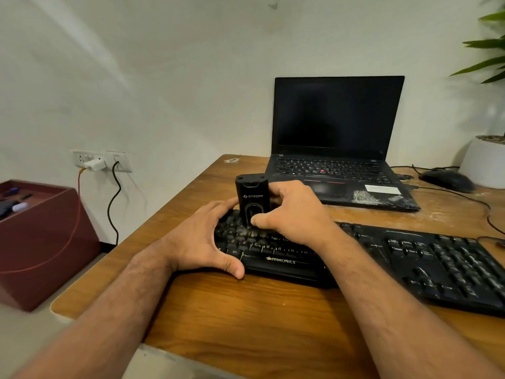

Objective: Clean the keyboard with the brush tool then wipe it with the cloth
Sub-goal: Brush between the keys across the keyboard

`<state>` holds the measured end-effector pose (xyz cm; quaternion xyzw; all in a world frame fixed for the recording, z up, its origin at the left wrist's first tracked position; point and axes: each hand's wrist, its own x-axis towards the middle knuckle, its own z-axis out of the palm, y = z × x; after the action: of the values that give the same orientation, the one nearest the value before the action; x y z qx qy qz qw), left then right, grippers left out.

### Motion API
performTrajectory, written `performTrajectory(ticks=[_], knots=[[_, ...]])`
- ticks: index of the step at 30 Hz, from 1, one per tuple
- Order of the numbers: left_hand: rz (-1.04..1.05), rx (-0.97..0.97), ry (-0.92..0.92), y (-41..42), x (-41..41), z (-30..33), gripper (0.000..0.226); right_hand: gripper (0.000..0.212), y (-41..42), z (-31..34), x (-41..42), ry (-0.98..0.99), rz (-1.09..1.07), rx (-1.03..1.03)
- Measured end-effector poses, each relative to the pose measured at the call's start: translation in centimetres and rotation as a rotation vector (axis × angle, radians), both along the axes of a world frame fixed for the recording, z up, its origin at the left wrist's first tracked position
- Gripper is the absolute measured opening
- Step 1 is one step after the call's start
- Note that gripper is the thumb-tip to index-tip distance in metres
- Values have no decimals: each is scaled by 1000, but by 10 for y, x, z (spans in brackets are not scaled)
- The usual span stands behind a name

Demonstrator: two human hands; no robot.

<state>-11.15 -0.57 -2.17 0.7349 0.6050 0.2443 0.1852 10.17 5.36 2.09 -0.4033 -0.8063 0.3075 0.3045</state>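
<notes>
"STRIFF" brush tool (252, 196), "ZEBRONICS" keyboard (355, 258)

Right hand (289, 212) fingers curled, gripping; left hand (199, 242) spread, thumb out.

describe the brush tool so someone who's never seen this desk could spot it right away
On the wooden desk, find the black keyboard in front of the open laptop. At its left end the right hand holds the brush tool upright on the keys: a small black block with white lettering.

One keyboard (382, 258), one brush tool (252, 196), one laptop (338, 149), one mouse (446, 180), two hands, one potted plant (485, 160)
</notes>
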Motion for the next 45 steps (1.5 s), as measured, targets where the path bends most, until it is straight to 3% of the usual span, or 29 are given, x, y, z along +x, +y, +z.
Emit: performTrajectory(ticks=[2,6,11,14,19,23,33,40,45], knots=[[0,-4,1,0,0,0,139,42,-1,2,2,7,-38,31],[-9,11,-2,3,-1,-2,133,42,-7,4,8,-16,109,-59],[-4,7,-13,3,-1,-2,135,43,-10,1,3,5,14,13],[-43,14,-29,5,-1,-5,125,45,-14,3,5,14,146,-84],[-28,31,-15,2,-1,-3,136,47,-11,4,3,9,12,-6],[-97,44,-49,4,0,-2,122,39,-18,5,5,17,272,-191],[-43,13,-38,8,-5,-7,141,39,-3,21,37,-76,348,-270],[-106,64,-87,2,3,0,110,40,-21,8,4,-35,339,-187],[-40,20,-35,3,-2,-3,132,42,-15,21,25,-124,354,-232]])
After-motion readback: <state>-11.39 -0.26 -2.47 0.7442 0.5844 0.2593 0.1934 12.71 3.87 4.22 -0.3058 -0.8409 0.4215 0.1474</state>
